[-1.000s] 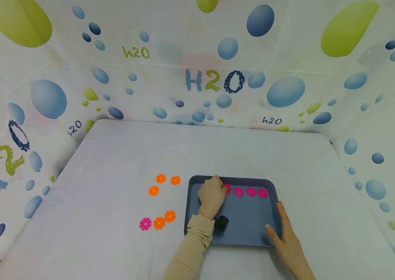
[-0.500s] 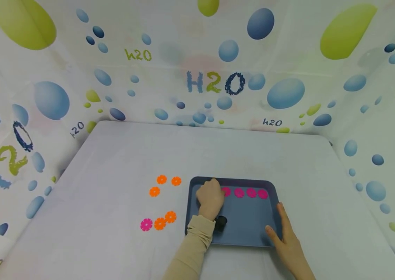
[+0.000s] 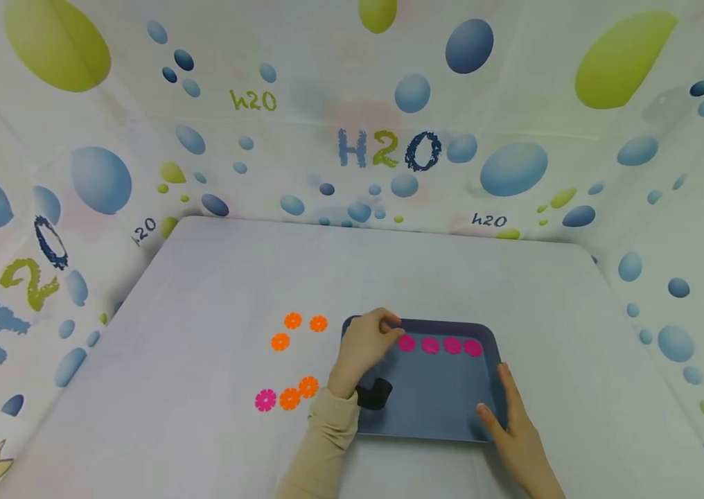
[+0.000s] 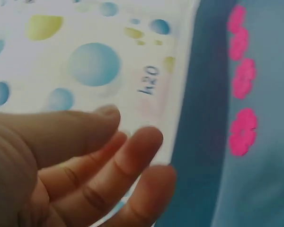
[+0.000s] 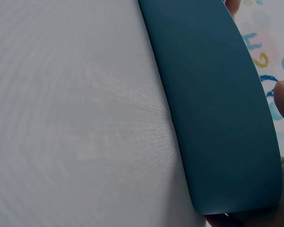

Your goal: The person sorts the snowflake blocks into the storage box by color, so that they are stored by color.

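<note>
A blue-grey tray (image 3: 433, 395) lies on the white table. Inside it, along the far wall, runs a row of several pink notched flower-shaped discs (image 3: 430, 345). My left hand (image 3: 366, 346) is above the tray's far left part, beside the leftmost pink disc. The left wrist view shows its thumb and bent fingers (image 4: 137, 151) apart, with nothing between them. My right hand (image 3: 517, 430) holds the tray's near right corner, thumb over the inside and fingers outside the right wall. In the right wrist view the tray wall (image 5: 213, 109) covers most of that hand.
Left of the tray lie several orange flower-shaped discs (image 3: 289, 398) and one pink disc (image 3: 265, 400). A black wrist camera (image 3: 375, 394) sits on my left wrist. A patterned white curtain (image 3: 302, 159) stands behind the table and at its sides.
My left hand has turned and risen a little, its wrist shifting left and its fingers loosening. The right hand and the row of pink discs stay as they were; the head view shifted slightly.
</note>
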Action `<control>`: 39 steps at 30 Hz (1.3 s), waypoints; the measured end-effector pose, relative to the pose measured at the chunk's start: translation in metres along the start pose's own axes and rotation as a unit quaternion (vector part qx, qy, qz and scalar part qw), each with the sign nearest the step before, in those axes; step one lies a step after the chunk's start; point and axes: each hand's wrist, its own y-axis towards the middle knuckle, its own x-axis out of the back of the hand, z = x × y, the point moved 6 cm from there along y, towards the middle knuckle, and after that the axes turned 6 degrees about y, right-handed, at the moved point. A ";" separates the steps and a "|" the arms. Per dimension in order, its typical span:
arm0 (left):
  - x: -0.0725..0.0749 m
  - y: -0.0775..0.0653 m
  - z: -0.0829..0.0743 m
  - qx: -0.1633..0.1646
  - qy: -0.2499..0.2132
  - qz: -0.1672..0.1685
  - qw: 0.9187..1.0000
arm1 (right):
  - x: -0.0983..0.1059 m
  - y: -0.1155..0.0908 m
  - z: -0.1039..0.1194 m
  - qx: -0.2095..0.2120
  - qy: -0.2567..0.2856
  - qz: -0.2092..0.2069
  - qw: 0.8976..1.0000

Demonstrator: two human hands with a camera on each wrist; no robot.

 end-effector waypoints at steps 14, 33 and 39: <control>0.064 -0.041 0.077 0.083 -0.108 -0.026 0.990 | -0.001 -0.001 -0.002 -0.006 -0.004 0.008 1.000; 0.097 -0.115 0.153 0.154 -0.034 -0.051 0.986 | 0.000 -0.001 0.002 -0.017 -0.001 0.009 1.000; 0.089 -0.130 0.159 0.175 0.032 -0.036 0.983 | 0.000 -0.001 0.000 -0.015 0.002 0.010 1.000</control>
